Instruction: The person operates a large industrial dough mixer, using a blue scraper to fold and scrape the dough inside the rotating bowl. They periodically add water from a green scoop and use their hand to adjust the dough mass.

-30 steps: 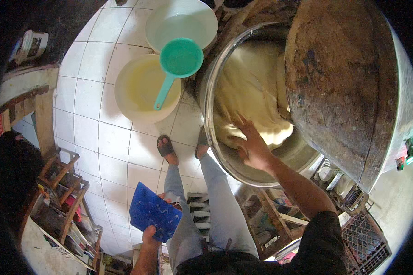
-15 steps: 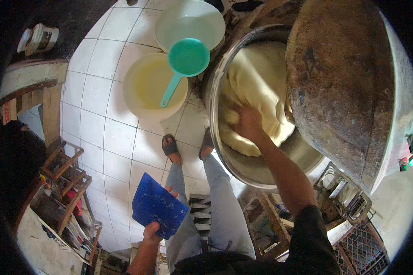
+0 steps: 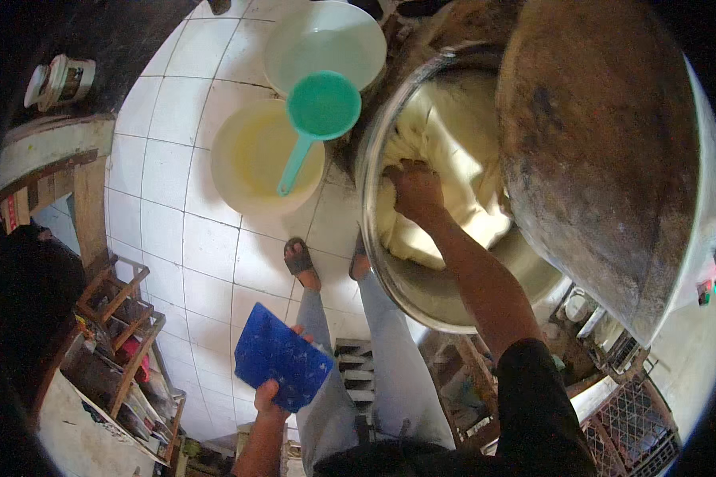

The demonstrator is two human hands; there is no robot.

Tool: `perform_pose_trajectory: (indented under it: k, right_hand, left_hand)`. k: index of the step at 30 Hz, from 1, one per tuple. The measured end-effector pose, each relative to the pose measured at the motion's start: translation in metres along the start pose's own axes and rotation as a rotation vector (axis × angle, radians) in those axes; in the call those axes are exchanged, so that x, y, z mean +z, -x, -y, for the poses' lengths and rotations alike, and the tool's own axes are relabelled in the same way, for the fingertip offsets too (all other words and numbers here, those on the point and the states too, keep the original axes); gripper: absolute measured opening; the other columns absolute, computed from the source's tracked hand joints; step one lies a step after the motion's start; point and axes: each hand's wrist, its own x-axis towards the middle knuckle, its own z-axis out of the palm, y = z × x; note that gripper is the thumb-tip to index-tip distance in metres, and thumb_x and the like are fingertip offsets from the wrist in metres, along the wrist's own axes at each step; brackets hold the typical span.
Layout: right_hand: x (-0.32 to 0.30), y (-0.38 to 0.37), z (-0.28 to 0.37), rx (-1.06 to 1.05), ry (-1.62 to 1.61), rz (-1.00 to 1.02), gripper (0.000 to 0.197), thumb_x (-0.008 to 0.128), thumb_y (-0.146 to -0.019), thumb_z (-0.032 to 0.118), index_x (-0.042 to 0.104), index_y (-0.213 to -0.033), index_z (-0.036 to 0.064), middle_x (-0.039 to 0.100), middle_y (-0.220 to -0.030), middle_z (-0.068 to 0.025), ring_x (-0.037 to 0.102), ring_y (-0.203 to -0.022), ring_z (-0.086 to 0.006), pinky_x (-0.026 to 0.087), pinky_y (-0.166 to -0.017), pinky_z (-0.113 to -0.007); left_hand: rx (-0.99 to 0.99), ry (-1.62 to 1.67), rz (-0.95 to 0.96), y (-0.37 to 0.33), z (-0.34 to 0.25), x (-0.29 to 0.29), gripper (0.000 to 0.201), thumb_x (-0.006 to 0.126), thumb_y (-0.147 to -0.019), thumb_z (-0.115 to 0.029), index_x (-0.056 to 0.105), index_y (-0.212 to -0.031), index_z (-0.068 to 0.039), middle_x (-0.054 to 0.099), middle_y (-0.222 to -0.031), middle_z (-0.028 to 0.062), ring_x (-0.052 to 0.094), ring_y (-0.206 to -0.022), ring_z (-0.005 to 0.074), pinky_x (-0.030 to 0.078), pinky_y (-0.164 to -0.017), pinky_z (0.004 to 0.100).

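Dough (image 3: 460,163), one mass, lies under right fingers (image 3: 410,166), grip unclear; left fingers (image 3: 269,390) pinch one blue sheet (image 3: 282,354).

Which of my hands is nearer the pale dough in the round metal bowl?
Right. Your right hand touches the pale dough inside the round metal bowl; your left hand is well apart from it, outside the bowl at lower left, holding a flat blue plastic-looking sheet.

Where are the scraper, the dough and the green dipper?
Scraper (image 3: 278,359): head view, on the middle of its blue flat face.
Dough (image 3: 463,173): head view, on its pale top.
Green dipper (image 3: 323,105): head view, on its round cup.
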Motion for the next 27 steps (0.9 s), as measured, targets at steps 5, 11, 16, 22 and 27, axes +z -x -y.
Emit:
perform_pose_trajectory:
  k: [5,11,16,22,27]
  right_hand:
    - [0.018,0.107,-0.022,-0.139,-0.348,-0.273,0.059,0.074,-0.075,0.009,0.065,-0.134,0.0165,0.063,-0.137,-0.0181,0.059,-0.128,-0.0374,0.050,-0.106,-0.046]
    - [0.008,0.140,-0.007,-0.362,-0.062,-0.105,0.067,0.077,-0.080,0.021,0.059,-0.144,0.0178,0.040,-0.159,-0.0169,0.032,-0.151,-0.0404,0.025,-0.123,-0.061]
    - [0.025,0.105,0.018,-0.082,-0.297,-0.371,0.056,0.077,-0.081,0.020,0.063,-0.134,0.0119,0.056,-0.143,-0.0203,0.047,-0.139,-0.0431,0.032,-0.119,-0.059]
    - [-0.009,0.201,0.139,0.093,-1.286,-0.556,0.041,0.073,-0.086,0.004,0.063,-0.126,0.0016,0.068,-0.119,-0.0176,0.067,-0.116,-0.0294,0.057,-0.092,-0.042]
    - [0.000,0.086,0.229,0.106,-1.357,-0.478,0.067,0.078,-0.087,0.007,0.044,-0.145,0.0004,0.059,-0.136,-0.0156,0.058,-0.125,-0.0245,0.054,-0.097,-0.041]
  left_hand:
    - [-0.063,0.025,0.052,0.008,-0.002,0.012,0.113,0.086,-0.072,-0.044,0.027,-0.157,0.000,0.041,-0.156,0.0240,0.045,-0.143,0.0389,0.048,-0.112,0.0557]
    - [-0.094,0.008,-0.018,0.012,0.001,0.000,0.109,0.085,-0.072,-0.041,0.030,-0.157,-0.001,0.042,-0.156,0.0230,0.047,-0.142,0.0365,0.048,-0.112,0.0530]
    - [-0.051,-0.088,-0.008,0.010,-0.015,0.009,0.109,0.081,-0.074,-0.047,0.029,-0.157,0.000,0.043,-0.155,0.0235,0.048,-0.141,0.0398,0.047,-0.112,0.0575]
    - [0.079,-0.167,-0.112,0.008,-0.076,-0.026,0.103,0.078,-0.077,-0.048,0.033,-0.154,0.002,0.046,-0.153,0.0235,0.051,-0.139,0.0387,0.049,-0.111,0.0543]
    - [0.119,-0.254,-0.086,-0.022,-0.126,-0.038,0.099,0.075,-0.080,-0.049,0.033,-0.154,0.002,0.046,-0.153,0.0230,0.050,-0.139,0.0389,0.047,-0.112,0.0547]
